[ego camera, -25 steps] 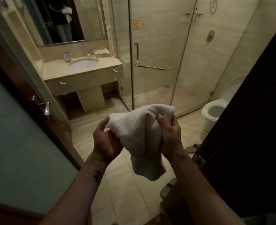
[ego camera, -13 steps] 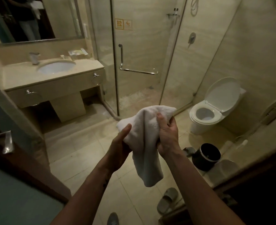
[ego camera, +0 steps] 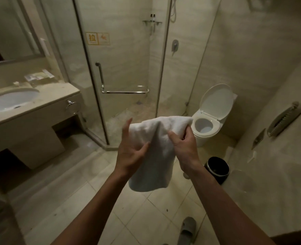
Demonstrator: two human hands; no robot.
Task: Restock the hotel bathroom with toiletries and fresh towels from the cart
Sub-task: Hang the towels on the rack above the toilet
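A white towel (ego camera: 156,149) hangs folded in front of me at chest height, above the tiled floor. My right hand (ego camera: 184,149) grips its upper right part, fingers curled into the cloth. My left hand (ego camera: 131,152) lies against the towel's left side with fingers spread and nearly straight, thumb toward the cloth. The towel's lower end dangles free. A chrome towel bar (ego camera: 125,91) crosses the glass shower door ahead, bare. A chrome towel ring (ego camera: 72,105) hangs on the vanity front, empty.
The vanity with sink (ego camera: 10,100) stands at left, with small toiletry packets (ego camera: 40,77) at its back. Two small bottles (ego camera: 152,16) sit on the shower shelf. A toilet (ego camera: 208,121) with its lid up, a black bin (ego camera: 216,169) and a grey slipper (ego camera: 186,230) are at right.
I have moved through the doorway into the bathroom; the door frame is gone from view. My left hand has loosened from gripping the towel to a spread hand against it.
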